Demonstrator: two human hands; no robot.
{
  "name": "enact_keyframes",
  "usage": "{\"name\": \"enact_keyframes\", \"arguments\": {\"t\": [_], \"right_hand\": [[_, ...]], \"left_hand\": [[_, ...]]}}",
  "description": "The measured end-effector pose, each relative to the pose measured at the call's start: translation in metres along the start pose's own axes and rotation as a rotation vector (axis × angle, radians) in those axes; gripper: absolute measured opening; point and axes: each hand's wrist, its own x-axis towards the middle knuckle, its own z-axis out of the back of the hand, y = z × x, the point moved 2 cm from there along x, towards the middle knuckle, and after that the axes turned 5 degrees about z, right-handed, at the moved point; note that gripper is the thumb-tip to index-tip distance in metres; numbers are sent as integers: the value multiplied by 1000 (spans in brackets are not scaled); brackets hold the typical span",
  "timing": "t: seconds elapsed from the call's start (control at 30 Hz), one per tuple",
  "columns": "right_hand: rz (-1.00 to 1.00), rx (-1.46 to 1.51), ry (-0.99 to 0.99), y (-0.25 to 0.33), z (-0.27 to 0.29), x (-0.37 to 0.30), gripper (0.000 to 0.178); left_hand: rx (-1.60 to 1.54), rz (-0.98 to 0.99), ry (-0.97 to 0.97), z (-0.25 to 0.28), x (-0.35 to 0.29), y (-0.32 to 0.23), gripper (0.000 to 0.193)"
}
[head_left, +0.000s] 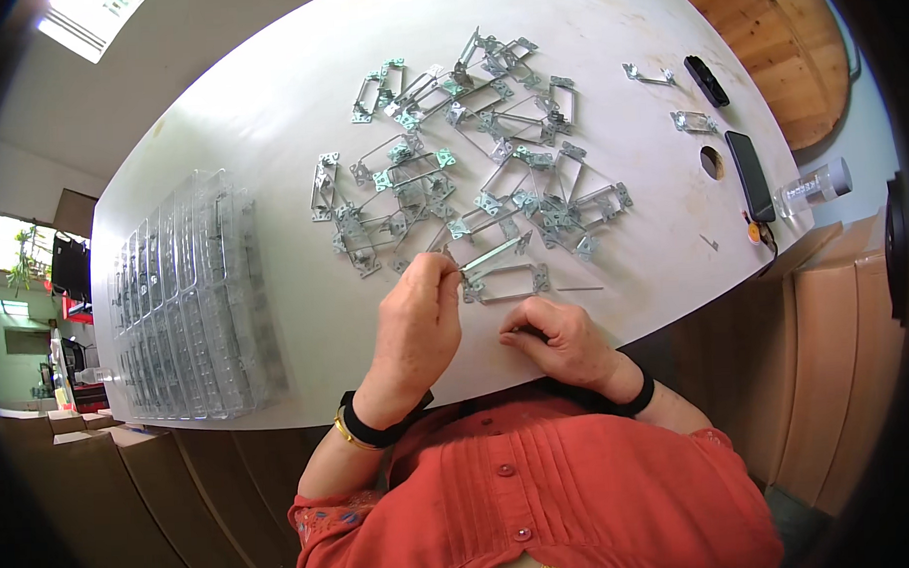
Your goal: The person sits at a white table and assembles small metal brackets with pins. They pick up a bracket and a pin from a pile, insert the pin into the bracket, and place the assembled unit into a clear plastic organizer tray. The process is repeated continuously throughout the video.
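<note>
My left hand (413,313) is closed, pinching one end of a small metal bracket frame (494,255) between thumb and fingers. The frame slants up and to the right, just above the white table (298,99). Beneath it, another rectangular metal frame (510,297) lies flat, and a thin metal rod (580,289) rests to its right. My right hand (569,348) is held near the table's front edge, thumb and fingers curled together; whatever they may hold is hidden. A loose heap of similar silvery frames (411,185) spreads beyond both hands.
Stacked clear plastic trays (190,303) stand at the left. Toward the right edge are a phone (749,177), a black oblong object (706,81), two separate metal frames (693,122), a round table hole (711,163) and a clear bottle (817,186). Cardboard boxes (827,341) flank the table.
</note>
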Motion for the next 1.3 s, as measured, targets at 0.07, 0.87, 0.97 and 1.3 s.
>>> {"name": "enact_keyframes", "arguments": {"t": [0.07, 0.87, 0.97, 1.3], "right_hand": [[-14, 24, -20, -2, -2, -2, 14], [-51, -58, -40, 7, -28, 10, 13], [-53, -52, -10, 10, -34, 17, 13], [-34, -76, 42, 14, -51, 30, 14]], "left_hand": [[-137, 174, 64, 10, -7, 2, 2], [-214, 791, -68, 92, -127, 65, 15], [14, 622, -169, 93, -139, 76, 15], [180, 301, -198, 88, -144, 66, 21]]}}
